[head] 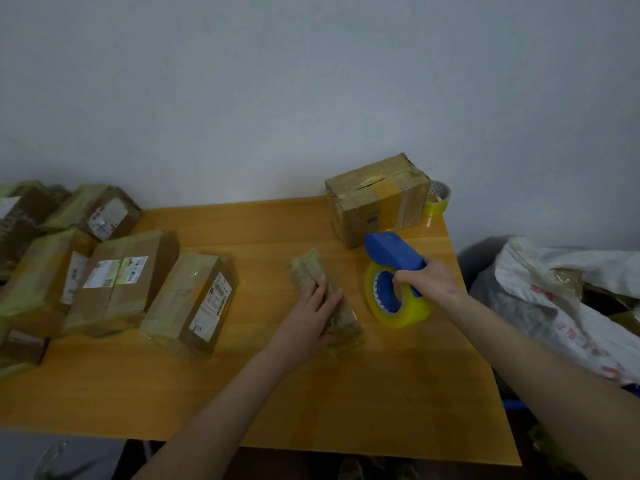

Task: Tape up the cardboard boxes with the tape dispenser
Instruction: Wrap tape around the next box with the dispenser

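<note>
One small box [306, 266] lies under the flat left hand [310, 315]. The right hand [429, 280] grips one blue tape dispenser [394, 256].

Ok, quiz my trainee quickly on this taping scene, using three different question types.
1. True or false: the right hand grips the blue plastic tape dispenser.
2. The left hand lies flat on: A the small flat cardboard package; B a notebook; C a pair of scissors.
3. Fill in: the spare yellow tape roll sits behind the tall brown cardboard box, at the orange wooden table's far ____ corner.
Key: 1 true; 2 A; 3 right.
</note>
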Motion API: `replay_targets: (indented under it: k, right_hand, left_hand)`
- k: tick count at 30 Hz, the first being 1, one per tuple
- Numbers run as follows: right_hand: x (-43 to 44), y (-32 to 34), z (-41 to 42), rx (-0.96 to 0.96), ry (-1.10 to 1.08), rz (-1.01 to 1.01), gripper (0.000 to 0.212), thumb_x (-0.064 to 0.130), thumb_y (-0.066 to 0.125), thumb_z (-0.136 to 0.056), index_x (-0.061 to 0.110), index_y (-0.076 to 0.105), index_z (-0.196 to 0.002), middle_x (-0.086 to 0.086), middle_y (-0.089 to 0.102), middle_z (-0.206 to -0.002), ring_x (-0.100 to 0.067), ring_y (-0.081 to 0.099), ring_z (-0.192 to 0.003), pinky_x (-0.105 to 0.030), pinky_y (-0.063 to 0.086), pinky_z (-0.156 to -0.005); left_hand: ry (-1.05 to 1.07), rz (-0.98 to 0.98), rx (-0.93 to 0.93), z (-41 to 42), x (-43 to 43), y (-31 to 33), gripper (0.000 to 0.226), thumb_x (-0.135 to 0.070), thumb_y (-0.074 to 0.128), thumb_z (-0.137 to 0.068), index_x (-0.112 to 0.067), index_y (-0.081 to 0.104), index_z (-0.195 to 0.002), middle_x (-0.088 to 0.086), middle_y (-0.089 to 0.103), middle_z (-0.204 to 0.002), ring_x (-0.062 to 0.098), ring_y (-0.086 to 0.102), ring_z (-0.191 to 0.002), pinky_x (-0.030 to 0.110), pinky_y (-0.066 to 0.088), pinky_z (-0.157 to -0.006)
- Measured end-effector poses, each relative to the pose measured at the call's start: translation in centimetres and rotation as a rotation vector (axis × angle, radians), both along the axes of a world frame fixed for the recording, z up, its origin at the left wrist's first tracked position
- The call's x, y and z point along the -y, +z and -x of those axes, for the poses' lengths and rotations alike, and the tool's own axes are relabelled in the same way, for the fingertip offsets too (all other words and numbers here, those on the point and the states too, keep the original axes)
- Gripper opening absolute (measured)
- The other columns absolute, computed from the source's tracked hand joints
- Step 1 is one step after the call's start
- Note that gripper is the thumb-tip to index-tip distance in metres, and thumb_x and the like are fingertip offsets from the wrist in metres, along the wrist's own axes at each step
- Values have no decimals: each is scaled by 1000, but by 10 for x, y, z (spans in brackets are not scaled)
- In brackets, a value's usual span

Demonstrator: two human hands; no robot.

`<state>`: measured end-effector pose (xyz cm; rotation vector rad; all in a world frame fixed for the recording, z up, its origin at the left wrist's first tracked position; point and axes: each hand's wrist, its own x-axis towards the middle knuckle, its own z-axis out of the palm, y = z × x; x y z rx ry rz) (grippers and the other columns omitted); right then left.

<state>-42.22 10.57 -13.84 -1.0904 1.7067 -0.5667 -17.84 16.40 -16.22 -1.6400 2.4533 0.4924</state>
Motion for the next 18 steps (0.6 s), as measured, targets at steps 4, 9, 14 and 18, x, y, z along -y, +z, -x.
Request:
replay_targets:
  k: [4, 9, 14, 18]
  right_hand:
    - [4, 7, 9, 22, 47, -13, 40, 8, 71, -78, 8, 53, -114, -4, 54, -87, -18, 53, -72, -30, 43, -60]
    - [0, 29, 29, 47, 131, 47, 39, -2, 66, -80, 19, 51, -110, -9, 58, -98, -23, 56, -78, -32, 45, -67]
    - [-7, 40, 36, 99, 226, 83, 46, -6, 65, -80, 22, 55, -115, -5, 62, -99, -21, 62, -83, -27, 50, -69]
    - [-11, 46, 36, 157, 282, 96, 52, -5, 72, -75, 18, 57, -119, -10, 65, -105, -26, 65, -93, -30, 54, -76]
  left_hand:
    - [-191, -37, 17, -16, 15, 5, 76, -17, 51, -98, -28, 1, -154, -10, -10, -160, 14, -9, -148, 35, 16, -120]
    - [-186, 11, -109, -31, 22, 4, 65, -6, 45, -98, -35, 21, -151, -21, 8, -158, 6, 2, -147, 35, 26, -117]
    - [-170, 58, -123, -29, 17, 2, 67, -8, 52, -95, -33, 22, -150, -20, 11, -157, 4, 4, -146, 32, 23, -117]
    - [-122, 53, -221, -26, 8, 0, 65, -18, 61, -92, -31, 32, -148, -19, 12, -155, 2, 9, -143, 38, 27, -115]
